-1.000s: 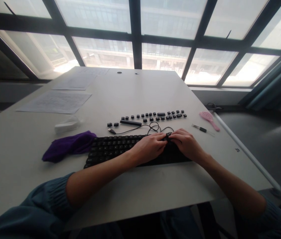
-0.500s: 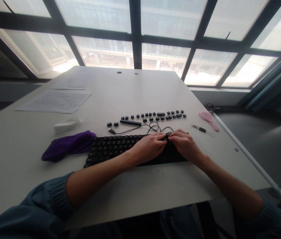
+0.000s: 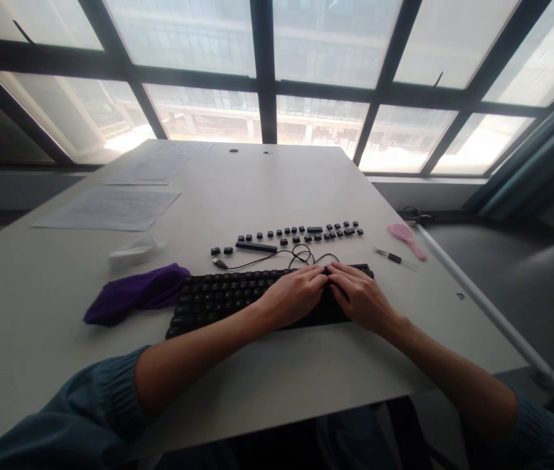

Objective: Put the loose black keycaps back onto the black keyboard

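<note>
A black keyboard [image 3: 223, 294] lies near the table's front edge, its left part full of keys. The right part is dark and flat, largely covered by my hands. My left hand [image 3: 296, 294] reaches across it, fingers bent and tips pressed together at a small black keycap [image 3: 326, 270]. From the other side my right hand [image 3: 358, 294] meets it, its closed fingertips on the same keycap. My fingers hide most of that keycap. Beyond the keyboard, several loose keycaps [image 3: 301, 230] stand in two uneven rows, with a long space bar [image 3: 256, 247] among them.
A black USB cable [image 3: 247, 264] loops behind the keyboard. Left of it lie a purple cloth [image 3: 137, 294] and a white packet [image 3: 132, 254], with paper sheets [image 3: 110, 205] farther back. At right are a wire keycap puller [image 3: 394, 258] and a pink hairbrush [image 3: 407, 239] by the table's edge.
My right hand has lowered and flattened slightly over the keyboard, its fingers closer to my left fingertips. The keycap between them is more covered. The camera view has tilted up a little.
</note>
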Motion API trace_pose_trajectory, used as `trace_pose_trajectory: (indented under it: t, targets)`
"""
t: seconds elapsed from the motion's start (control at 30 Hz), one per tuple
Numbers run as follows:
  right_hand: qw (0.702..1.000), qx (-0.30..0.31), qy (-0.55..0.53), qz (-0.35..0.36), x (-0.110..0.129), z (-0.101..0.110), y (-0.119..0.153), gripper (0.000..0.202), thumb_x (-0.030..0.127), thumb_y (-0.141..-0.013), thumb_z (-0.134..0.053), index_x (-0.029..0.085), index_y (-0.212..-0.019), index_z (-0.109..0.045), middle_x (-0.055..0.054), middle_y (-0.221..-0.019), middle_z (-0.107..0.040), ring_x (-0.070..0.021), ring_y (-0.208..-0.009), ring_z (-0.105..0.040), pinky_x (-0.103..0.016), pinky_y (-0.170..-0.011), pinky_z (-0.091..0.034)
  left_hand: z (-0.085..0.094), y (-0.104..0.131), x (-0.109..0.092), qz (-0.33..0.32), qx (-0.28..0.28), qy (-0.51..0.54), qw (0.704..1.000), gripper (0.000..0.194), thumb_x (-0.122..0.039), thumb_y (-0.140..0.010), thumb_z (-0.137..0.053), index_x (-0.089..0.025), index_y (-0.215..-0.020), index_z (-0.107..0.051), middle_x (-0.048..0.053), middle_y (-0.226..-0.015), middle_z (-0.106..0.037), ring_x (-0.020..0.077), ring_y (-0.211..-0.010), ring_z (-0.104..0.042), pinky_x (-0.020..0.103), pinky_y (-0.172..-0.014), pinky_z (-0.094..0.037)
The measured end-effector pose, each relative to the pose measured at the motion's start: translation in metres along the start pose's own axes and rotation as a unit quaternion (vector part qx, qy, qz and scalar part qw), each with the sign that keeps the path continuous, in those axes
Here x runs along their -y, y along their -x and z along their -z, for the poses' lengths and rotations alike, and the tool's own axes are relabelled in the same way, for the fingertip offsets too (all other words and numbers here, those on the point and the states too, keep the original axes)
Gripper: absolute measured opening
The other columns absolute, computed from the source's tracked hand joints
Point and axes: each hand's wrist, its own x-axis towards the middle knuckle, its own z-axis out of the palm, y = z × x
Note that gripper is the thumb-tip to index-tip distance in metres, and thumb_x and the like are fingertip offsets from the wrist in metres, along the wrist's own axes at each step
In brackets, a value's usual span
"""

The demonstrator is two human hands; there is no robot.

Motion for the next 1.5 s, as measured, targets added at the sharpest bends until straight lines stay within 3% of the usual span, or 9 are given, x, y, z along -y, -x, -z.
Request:
trace_pose_trajectory:
  t: [0.27,0.37,0.53,0.7,0.87,1.03,1.2,1.37,1.5]
  targets:
    - [0.998,-0.002,0.054,0.01,0.001,-0.004,0.002,0.041,0.018,-0.103,-0.042,0.011,-0.139,-0.06,-0.016,-0.142,-0.063,-0.0282,-0.137,-0.055,-0.048,-0.117,-0.045,0.002,-0.001,-0.005,0.066,0.0,0.015,0.998,0.035,-0.01,-0.1,-0.042,-0.009,-0.132,-0.057,0.017,-0.14,-0.06,0.0234,-0.13,-0.059,0.036,-0.113,-0.05]
    - [0.999,0.001,0.054,-0.006,0.004,-0.002,0.002,0.045,0.021,-0.104,-0.041,0.01,-0.146,-0.055,-0.016,-0.148,-0.057,-0.0277,-0.143,-0.049,-0.048,-0.119,-0.042,0.0,0.0,-0.007,0.066,0.026,-0.021,0.997,0.041,-0.012,-0.101,-0.039,-0.005,-0.139,-0.053,0.02,-0.145,-0.056,0.0261,-0.14,-0.051,0.04,-0.12,-0.042]
    - [0.993,0.048,0.101,-0.046,0.011,-0.005,0.004,0.058,0.038,-0.106,-0.039,0.005,-0.154,-0.042,-0.02,-0.159,-0.041,-0.0307,-0.152,-0.035,-0.053,-0.124,-0.031,-0.013,0.005,-0.014,0.12,0.072,-0.096,0.985,0.059,-0.032,-0.103,-0.039,0.003,-0.151,-0.039,0.026,-0.159,-0.037,0.0357,-0.152,-0.031,0.051,-0.125,-0.028]
    - [0.984,0.099,0.144,-0.027,0.014,-0.008,0.006,0.064,0.043,-0.106,-0.038,0.002,-0.154,-0.04,-0.021,-0.162,-0.033,-0.032,-0.155,-0.026,-0.057,-0.128,-0.015,-0.02,0.007,-0.018,0.097,0.101,-0.135,0.981,0.067,-0.039,-0.103,-0.037,0.004,-0.154,-0.035,0.024,-0.163,-0.031,0.0351,-0.155,-0.023,0.05,-0.128,-0.02]
    - [0.981,0.12,0.15,-0.01,0.013,-0.003,0.003,0.062,0.041,-0.105,-0.04,0.002,-0.153,-0.041,-0.022,-0.16,-0.037,-0.0318,-0.155,-0.025,-0.058,-0.128,-0.003,-0.014,0.0,-0.019,0.076,0.128,-0.174,0.973,0.07,-0.041,-0.101,-0.042,0.011,-0.149,-0.039,0.029,-0.158,-0.037,0.0376,-0.153,-0.027,0.048,-0.128,-0.017]
    - [0.981,0.131,0.143,-0.012,0.013,-0.001,0.001,0.063,0.041,-0.105,-0.041,0.0,-0.153,-0.041,-0.023,-0.161,-0.036,-0.0318,-0.155,-0.025,-0.058,-0.128,-0.003,-0.01,-0.006,-0.022,0.054,0.151,-0.195,0.968,0.072,-0.04,-0.1,-0.044,0.014,-0.147,-0.04,0.033,-0.156,-0.037,0.0401,-0.152,-0.029,0.049,-0.127,-0.019]
    - [0.987,0.118,0.109,-0.023,0.014,-0.002,0.003,0.066,0.047,-0.106,-0.038,0.002,-0.154,-0.039,-0.023,-0.161,-0.035,-0.0335,-0.155,-0.024,-0.064,-0.126,-0.005,-0.01,-0.005,-0.021,0.083,0.15,-0.161,0.972,0.07,-0.041,-0.101,-0.042,0.011,-0.149,-0.039,0.031,-0.158,-0.034,0.0397,-0.153,-0.027,0.052,-0.126,-0.022]
    - [0.994,0.093,0.051,-0.041,0.007,0.006,0.004,0.064,0.047,-0.108,-0.029,0.004,-0.156,-0.037,-0.021,-0.163,-0.033,-0.0305,-0.156,-0.022,-0.061,-0.127,-0.013,0.0,0.0,-0.016,0.097,0.103,-0.124,0.982,0.056,-0.026,-0.101,-0.038,0.005,-0.147,-0.044,0.028,-0.157,-0.039,0.0354,-0.152,-0.03,0.05,-0.125,-0.026]
    - [0.995,0.052,0.002,-0.081,-0.011,0.02,0.002,0.058,0.039,-0.11,-0.024,0.006,-0.152,-0.044,-0.017,-0.161,-0.038,-0.0267,-0.155,-0.027,-0.055,-0.127,-0.02,0.007,0.004,-0.015,0.101,0.084,-0.106,0.986,0.051,-0.022,-0.1,-0.039,0.001,-0.145,-0.047,0.024,-0.157,-0.043,0.0321,-0.152,-0.033,0.047,-0.126,-0.026]
